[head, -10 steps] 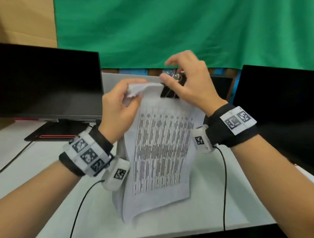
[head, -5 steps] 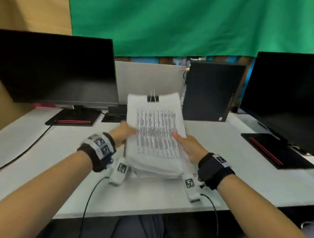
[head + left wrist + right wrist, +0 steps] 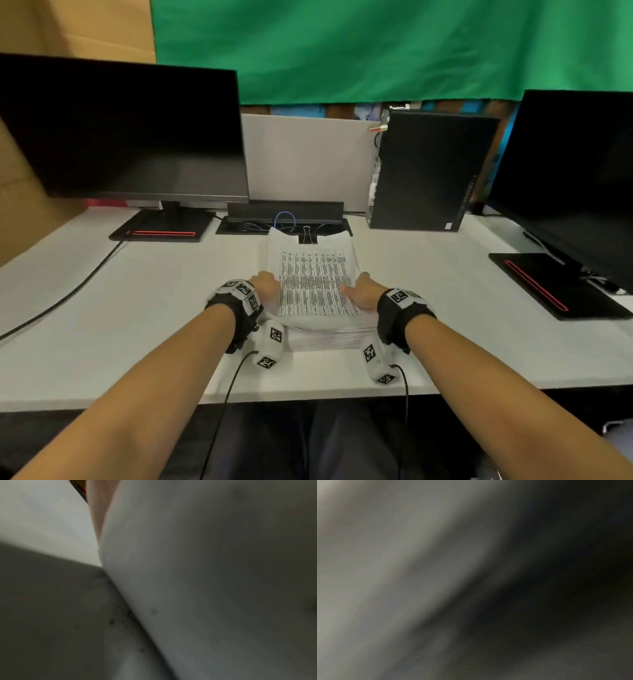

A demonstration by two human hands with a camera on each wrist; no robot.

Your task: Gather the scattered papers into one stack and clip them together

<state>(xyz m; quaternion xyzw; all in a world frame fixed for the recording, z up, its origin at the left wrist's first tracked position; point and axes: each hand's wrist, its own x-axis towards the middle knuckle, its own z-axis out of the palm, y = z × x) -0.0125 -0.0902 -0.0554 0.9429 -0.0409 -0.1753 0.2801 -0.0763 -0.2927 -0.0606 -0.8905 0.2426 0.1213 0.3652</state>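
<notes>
1. White desk top point(image 3: 144, 308) fills the near field, backed by a green cloth backdrop point(image 3: 376, 48) and a grey partition panel point(image 3: 308, 157).
2. At far left we see a black monitor on a red-striped base point(image 3: 120, 130), with a dark cable point(image 3: 68, 291) trailing across the desk toward us.
3. Our left hand point(image 3: 265, 286) sits against the left edge of the stack of printed white papers point(image 3: 313, 281); its fingers are tucked out of sight, so we cannot tell whether they curl or lie flat.
4. The stack lies flat in the middle of the desk, its far edge bitten by a black binder clip with silver wire handles point(image 3: 306, 235), just in front of a black cable tray point(image 3: 284, 219).
5. Our right hand point(image 3: 363, 291) rests on the right edge, thumb laid over the top sheet; the fingers beneath are hidden, so we cannot tell its grip. Both wrist views are blurred grey and tell us nothing more.
6. We judge the clipping done and the setting-down under way: we should let the near edges, which look slightly fanned, settle square, then draw both hands outward without dragging sheets.
7. To the right stand a black computer tower point(image 3: 428, 171) and a second black monitor point(image 3: 575, 178).
</notes>
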